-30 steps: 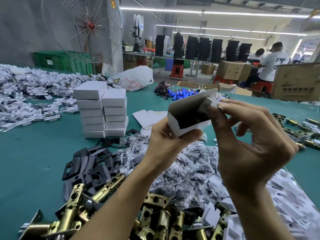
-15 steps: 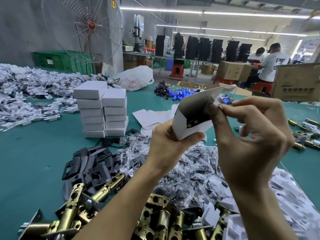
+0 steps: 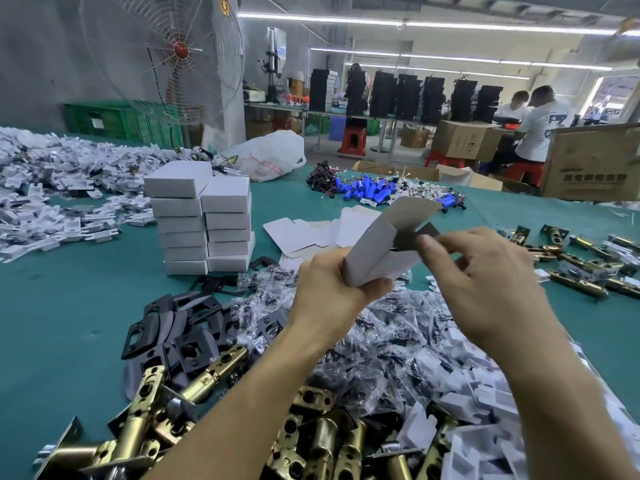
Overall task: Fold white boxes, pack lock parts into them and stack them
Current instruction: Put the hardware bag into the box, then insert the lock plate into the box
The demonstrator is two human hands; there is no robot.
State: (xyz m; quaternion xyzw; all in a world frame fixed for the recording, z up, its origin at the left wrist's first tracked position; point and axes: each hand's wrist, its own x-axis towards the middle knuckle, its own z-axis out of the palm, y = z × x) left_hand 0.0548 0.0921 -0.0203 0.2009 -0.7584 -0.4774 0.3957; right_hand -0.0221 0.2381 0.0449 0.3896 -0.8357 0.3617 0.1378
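Head view: I see both hands raised over the green tabletop (image 3: 52,323), working one white box (image 3: 377,247). Left hand (image 3: 332,289) grips the box's lower end, thumb across the front, fingers wrapped behind. Right hand (image 3: 485,282) is curled, thumb and forefinger pinching the small grey side flap at the box's open end. The top flap stands up and open, and the box is tilted with its mouth up and to the right. I can't tell what's inside; the mouth is in shadow.

Past the left hand, two stacks of closed white boxes (image 3: 201,220) stand touching side by side. Flat box blanks (image 3: 301,233) lie just behind the held box. Under the forearms is a heap of clear bagged screw packets (image 3: 381,341), with black strike plates (image 3: 194,327) to its left and brass latch bolts (image 3: 166,403) along the near edge. More brass latches (image 3: 581,268) lie at the right. Blue battery cells (image 3: 370,190) sit mid-table, well beyond. A pile of white inserts (image 3: 52,174) covers the far left. A cardboard carton (image 3: 592,164) stands at the right edge.
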